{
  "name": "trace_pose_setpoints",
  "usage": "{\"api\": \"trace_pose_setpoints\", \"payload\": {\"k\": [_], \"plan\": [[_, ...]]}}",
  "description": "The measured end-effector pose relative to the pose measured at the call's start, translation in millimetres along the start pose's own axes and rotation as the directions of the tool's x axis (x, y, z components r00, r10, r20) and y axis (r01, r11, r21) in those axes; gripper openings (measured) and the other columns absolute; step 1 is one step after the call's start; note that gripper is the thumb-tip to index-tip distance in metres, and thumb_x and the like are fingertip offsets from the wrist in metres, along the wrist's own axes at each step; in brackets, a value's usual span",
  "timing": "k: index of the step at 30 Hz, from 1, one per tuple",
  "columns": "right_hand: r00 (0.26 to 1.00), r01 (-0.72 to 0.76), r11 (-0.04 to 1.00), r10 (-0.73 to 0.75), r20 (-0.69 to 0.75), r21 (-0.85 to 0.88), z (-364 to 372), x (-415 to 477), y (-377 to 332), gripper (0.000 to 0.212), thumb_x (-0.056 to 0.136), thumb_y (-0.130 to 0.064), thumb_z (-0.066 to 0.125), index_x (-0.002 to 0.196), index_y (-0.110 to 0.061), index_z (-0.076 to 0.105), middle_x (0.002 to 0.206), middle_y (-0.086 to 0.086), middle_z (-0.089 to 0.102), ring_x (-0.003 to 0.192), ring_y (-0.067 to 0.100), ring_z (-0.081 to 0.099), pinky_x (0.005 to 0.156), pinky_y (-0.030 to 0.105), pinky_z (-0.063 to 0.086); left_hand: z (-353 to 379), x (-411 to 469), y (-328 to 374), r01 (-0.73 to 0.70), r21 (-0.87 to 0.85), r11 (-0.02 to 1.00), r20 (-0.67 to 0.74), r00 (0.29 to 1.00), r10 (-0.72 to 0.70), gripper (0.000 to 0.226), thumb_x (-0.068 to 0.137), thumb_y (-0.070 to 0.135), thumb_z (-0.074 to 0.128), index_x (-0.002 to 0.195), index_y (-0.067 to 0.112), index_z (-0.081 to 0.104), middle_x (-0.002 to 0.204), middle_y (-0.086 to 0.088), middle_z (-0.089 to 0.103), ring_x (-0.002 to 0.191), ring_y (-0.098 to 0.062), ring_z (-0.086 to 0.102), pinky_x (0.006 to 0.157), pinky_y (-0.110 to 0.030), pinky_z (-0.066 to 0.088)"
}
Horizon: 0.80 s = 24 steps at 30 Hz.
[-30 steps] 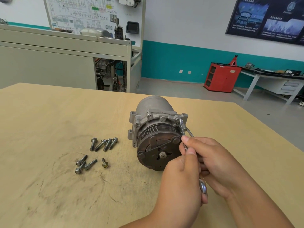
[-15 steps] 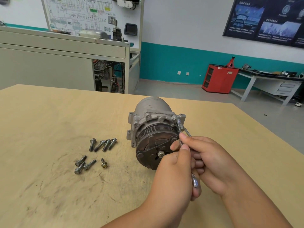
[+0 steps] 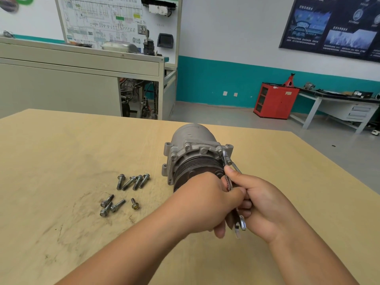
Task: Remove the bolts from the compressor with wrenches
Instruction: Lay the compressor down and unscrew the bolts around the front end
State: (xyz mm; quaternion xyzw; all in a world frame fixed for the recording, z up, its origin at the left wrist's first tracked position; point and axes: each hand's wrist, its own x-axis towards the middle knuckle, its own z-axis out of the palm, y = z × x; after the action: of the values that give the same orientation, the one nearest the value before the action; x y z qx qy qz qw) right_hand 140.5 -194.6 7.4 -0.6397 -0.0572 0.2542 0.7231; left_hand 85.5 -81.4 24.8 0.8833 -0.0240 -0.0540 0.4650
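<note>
Scuffed pale wooden table (image 3: 61, 151) holding a compressor (image 3: 193, 145) and loose bolts (image 3: 121, 181).
The compressor lies on its side at frame centre; left of it, four bolts in a row, four more scattered just below.

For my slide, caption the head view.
Left hand and right hand hold wrenches on the compressor, loose bolts lying alongside.

Grey cast-metal cylindrical compressor (image 3: 193, 138) was dull silver-grey; its ribbed pulley (image 3: 197, 163) was black w/ a rust-brown front. Left of compressor, loose flange-head steel bolts (image 3: 137, 182) were dark grey, exc. one short bolt (image 3: 134, 204) w/ a yellow-gold head. Slim polished steel wrenches (image 3: 227, 159) at compressor's right flange were bright silver. Pale tan plywood tabletop (image 3: 61, 153) under compressor had grey-black scuffs & streaks. Far behind compressor: boxy red metal cabinet (image 3: 275, 100), teal wall band (image 3: 205, 83) below white.
</note>
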Motion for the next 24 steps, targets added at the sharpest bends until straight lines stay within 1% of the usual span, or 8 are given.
{"api": "trace_pose_setpoints", "payload": {"k": [3,6,10,15,17,20,21,24], "plan": [[1.000,-0.027,1.000,0.026,0.012,0.012,0.2,1.4,1.5,0.029,0.066,-0.039,0.061,0.052,-0.014,0.055,0.055,0.006,0.036,0.046,0.020,0.033,0.043,0.025,0.022,-2.8,-5.7,5.9,-0.024,0.077,0.997,0.059,0.998,0.019,0.057,0.091,0.040,0.048,0.039,0.017,0.052,0.029,0.007,0.046,0.029,-0.002,0.041,0.035,-0.007,0.029],[1.000,-0.020,0.998,0.021,-0.016,0.061,-0.5,1.7,0.7,0.030,0.065,-0.037,0.061,0.045,-0.015,0.058,0.043,-0.003,0.029,0.036,0.009,0.026,0.043,0.023,0.019,-3.3,-11.7,10.1,-0.038,0.118,0.992,0.122,0.992,0.023,0.053,0.089,0.036,0.051,0.039,0.018,0.048,0.028,0.009,0.044,0.027,-0.003,0.039,0.033,-0.007,0.028],[1.000,-0.008,0.997,0.008,-0.006,0.074,0.5,1.9,2.0,0.031,0.065,-0.039,0.060,0.047,-0.015,0.056,0.036,-0.008,0.022,0.035,0.008,0.018,0.052,0.033,0.009,-6.7,-11.9,8.3,-0.024,0.148,0.989,0.148,0.989,0.002,0.052,0.089,0.035,0.051,0.040,0.017,0.048,0.031,0.007,0.044,0.029,-0.004,0.036,0.035,-0.011,0.030],[0.999,-0.023,0.997,0.026,-0.035,0.078,0.2,2.2,2.2,0.046,0.086,-0.035,0.054,0.044,-0.016,0.056,0.035,-0.008,0.021,0.031,0.007,0.019,0.043,0.023,0.015,-10.6,-11.7,15.1,-0.028,0.227,0.974,0.220,0.975,-0.023,0.049,0.090,0.041,0.049,0.047,0.019,0.048,0.033,0.009,0.046,0.031,-0.002,0.039,0.037,-0.011,0.032],[0.999,-0.018,0.994,0.021,-0.027,0.106,0.1,2.9,2.5,0.050,0.090,-0.034,0.052,0.043,-0.015,0.054,0.034,-0.008,0.021,0.028,0.005,0.019,0.039,0.019,0.016,-10.3,-11.4,18.4,-0.051,0.259,0.964,0.238,0.971,-0.013,0.048,0.092,0.039,0.047,0.048,0.019,0.048,0.032,0.011,0.046,0.032,-0.001,0.042,0.039,-0.009,0.033],[1.000,-0.014,0.994,0.017,-0.019,0.110,1.1,3.1,3.1,0.053,0.091,-0.035,0.050,0.041,-0.017,0.053,0.034,-0.008,0.021,0.030,0.006,0.018,0.056,0.033,0.005,-9.0,-11.4,19.6,-0.032,0.245,0.969,0.264,0.964,-0.035,0.047,0.095,0.027,0.040,0.050,0.018,0.046,0.029,0.012,0.044,0.029,-0.002,0.040,0.034,-0.008,0.029],[1.000,-0.012,0.994,0.015,-0.021,0.111,1.5,2.7,3.0,0.054,0.091,-0.035,0.050,0.040,-0.017,0.053,0.034,-0.009,0.021,0.030,0.006,0.018,0.057,0.035,0.005,-9.5,-11.1,18.9,-0.017,0.236,0.972,0.271,0.961,-0.049,0.046,0.095,0.026,0.040,0.050,0.018,0.046,0.029,0.011,0.044,0.029,-0.003,0.038,0.036,-0.010,0.030],[0.999,0.001,0.992,0.004,-0.040,0.128,2.8,2.1,3.4,0.051,0.090,-0.034,0.052,0.042,-0.016,0.054,0.034,-0.008,0.022,0.031,0.006,0.018,0.045,0.025,0.012,-12.3,-8.8,16.1,0.024,0.209,0.978,0.316,0.945,-0.091,0.044,0.094,0.031,0.042,0.051,0.019,0.047,0.032,0.008,0.045,0.035,-0.006,0.037,0.050,-0.022,0.033]]}}
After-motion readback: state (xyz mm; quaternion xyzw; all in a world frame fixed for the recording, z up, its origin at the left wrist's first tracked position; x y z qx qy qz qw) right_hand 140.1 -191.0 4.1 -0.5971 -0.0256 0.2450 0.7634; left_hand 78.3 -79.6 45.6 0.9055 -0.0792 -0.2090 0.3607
